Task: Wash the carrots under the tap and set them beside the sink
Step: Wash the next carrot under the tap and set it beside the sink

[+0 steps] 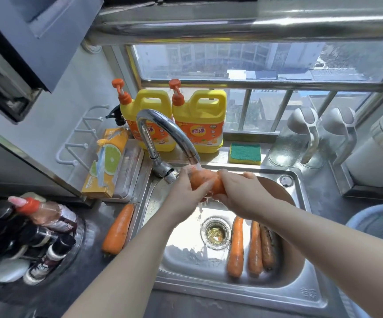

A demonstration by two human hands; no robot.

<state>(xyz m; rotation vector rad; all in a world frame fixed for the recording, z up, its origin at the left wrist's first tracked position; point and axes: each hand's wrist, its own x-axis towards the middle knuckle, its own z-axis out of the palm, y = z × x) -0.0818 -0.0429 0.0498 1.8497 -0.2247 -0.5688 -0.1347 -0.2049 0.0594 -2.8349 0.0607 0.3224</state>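
Bottles (36,237) with dark caps stand packed in a round tray far left of the sink (231,289), on the dark desk (78,278). Closer to the sink, behind its left corner, we see a yellow box (107,166) printed with a lime slice.

A lone carrot (118,228) lies on the desk just beside the sink's left rim, with its thick end toward us. Behind the sink, two yellow detergent jugs (150,125) with orange pumps stand side by side against the window rail. The tap (163,131) arches up from the sink's back left corner, and water runs from its spout.

Over the sink, our left hand (184,191) curls its fingers round the left part of the held carrot (205,180), which sits right under the stream. Our right hand (243,198) wraps round the carrot's other end. Both hands are closed on this one carrot, close together above the basin.

Down in the sink, right of the drain (216,232), three carrots (254,249) lie side by side, and the rightmost looks darker with dirt. On the ledge behind the sink's right half sits a green-and-yellow sponge (245,153). Clear glass jars (293,143) with pale lids stand behind the sink's right corner.
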